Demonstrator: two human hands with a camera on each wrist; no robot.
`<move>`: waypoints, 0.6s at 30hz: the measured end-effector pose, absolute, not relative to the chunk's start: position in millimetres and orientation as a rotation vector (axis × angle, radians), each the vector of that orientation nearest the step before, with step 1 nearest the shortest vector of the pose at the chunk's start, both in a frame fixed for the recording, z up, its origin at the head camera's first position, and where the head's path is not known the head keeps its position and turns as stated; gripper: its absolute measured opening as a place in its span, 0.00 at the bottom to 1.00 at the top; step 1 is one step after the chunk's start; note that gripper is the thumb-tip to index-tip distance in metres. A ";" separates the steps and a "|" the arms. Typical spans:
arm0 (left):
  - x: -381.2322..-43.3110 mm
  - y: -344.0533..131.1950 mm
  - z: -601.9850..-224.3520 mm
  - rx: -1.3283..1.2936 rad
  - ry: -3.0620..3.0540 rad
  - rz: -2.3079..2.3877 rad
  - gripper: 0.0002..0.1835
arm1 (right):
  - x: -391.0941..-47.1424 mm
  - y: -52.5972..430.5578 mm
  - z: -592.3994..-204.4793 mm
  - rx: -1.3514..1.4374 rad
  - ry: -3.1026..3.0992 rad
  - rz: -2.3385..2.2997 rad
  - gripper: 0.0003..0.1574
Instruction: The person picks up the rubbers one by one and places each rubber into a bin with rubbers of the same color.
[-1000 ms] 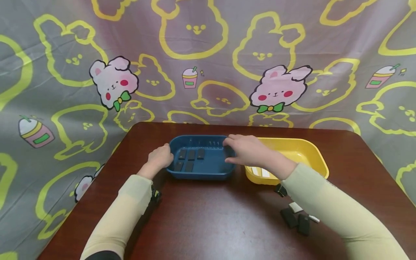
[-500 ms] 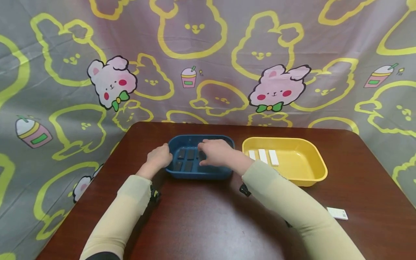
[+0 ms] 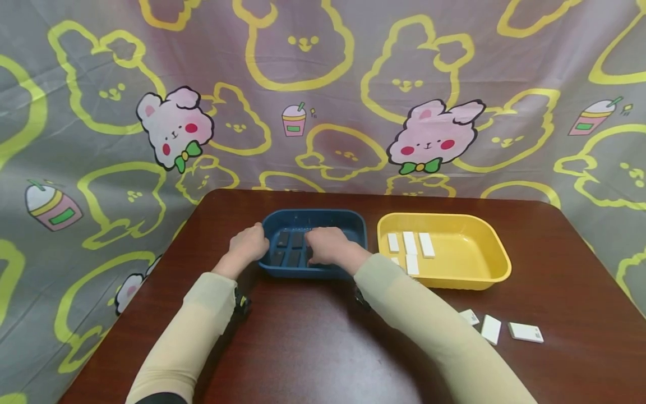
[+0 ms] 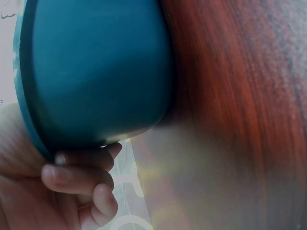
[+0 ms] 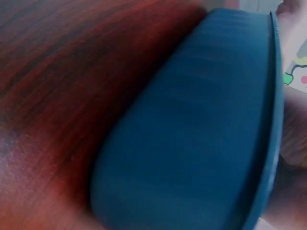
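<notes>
In the head view, my left hand (image 3: pixel 249 244) grips the left end of a blue plastic tray (image 3: pixel 313 272). The left wrist view shows its curled fingers (image 4: pixel 79 175) against the tray's outer wall. My right hand (image 3: pixel 330 246) reaches down inside the tray and pinches a black rectangular block (image 3: pixel 310 256), mostly hidden under the fingers. Left of it, several more flat black blocks (image 3: pixel 283 239) lie in two rows. In the right wrist view the tray's side wall (image 5: pixel 192 124) covers most of the fingers.
A yellow tray (image 3: pixel 474 282) stands close to the right of the blue one, with several white blocks (image 3: pixel 426 245) inside. More white blocks (image 3: pixel 526 332) lie on the brown table (image 3: pixel 303 348), near my right forearm. A patterned curtain (image 3: pixel 343 101) hangs behind.
My right hand has moved left from the blue tray's right end, carrying the black block, then slightly lower beside the other blocks. The left hand has stayed on the tray.
</notes>
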State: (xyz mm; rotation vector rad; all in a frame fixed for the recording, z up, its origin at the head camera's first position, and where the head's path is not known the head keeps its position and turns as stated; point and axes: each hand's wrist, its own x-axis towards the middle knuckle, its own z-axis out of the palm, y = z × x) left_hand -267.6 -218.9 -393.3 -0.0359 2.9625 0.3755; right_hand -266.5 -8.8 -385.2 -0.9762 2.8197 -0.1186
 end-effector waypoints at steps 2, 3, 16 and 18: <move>-267.5 -218.8 -392.5 -0.035 2.960 0.374 0.25 | -266.9 -9.8 -387.7 -0.980 2.817 -0.106 0.23; -267.6 -218.7 -392.2 -0.036 2.959 0.375 0.25 | -267.2 -10.3 -388.9 -0.983 2.818 -0.104 0.23; -266.0 -217.8 -393.1 -0.031 2.965 0.377 0.25 | -270.4 -17.2 -405.0 -0.979 2.840 -0.069 0.21; -265.8 -218.2 -393.8 -0.030 2.970 0.384 0.25 | -270.0 -17.4 -404.6 -0.976 2.838 -0.074 0.21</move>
